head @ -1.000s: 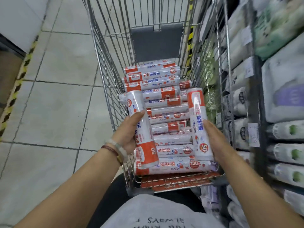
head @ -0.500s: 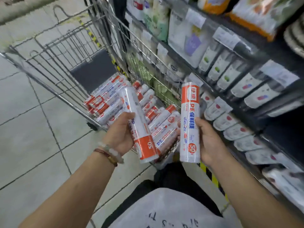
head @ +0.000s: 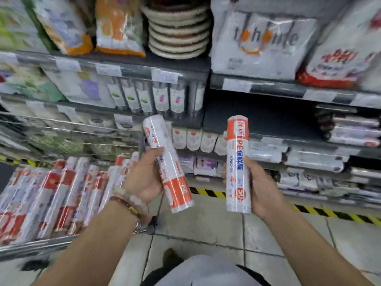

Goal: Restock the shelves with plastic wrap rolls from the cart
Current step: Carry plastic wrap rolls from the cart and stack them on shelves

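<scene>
My left hand [head: 144,176] grips a white and orange plastic wrap roll [head: 167,162], tilted with its top leaning left. An identical roll [head: 238,164], upright with blue lettering facing me, is held in my right hand [head: 261,186]. Both rolls hang in the air in front of the shelves [head: 257,118]. The wire cart [head: 41,244] stands at the lower left, and several more rolls [head: 57,195] lie side by side in it. A dark gap in the shelf sits just behind and above the right roll.
Shelves carry packaged goods: stacked plates [head: 177,27] and large white packs [head: 261,42] on top, rows of small rolls [head: 156,98] in the middle, flat packs [head: 309,159] lower right. Yellow-black tape [head: 329,212] marks the tiled floor along the shelf base.
My view has swung right from the cart to face the shelves. Both hands carried their rolls away from the cart and now hold them up before the shelf.
</scene>
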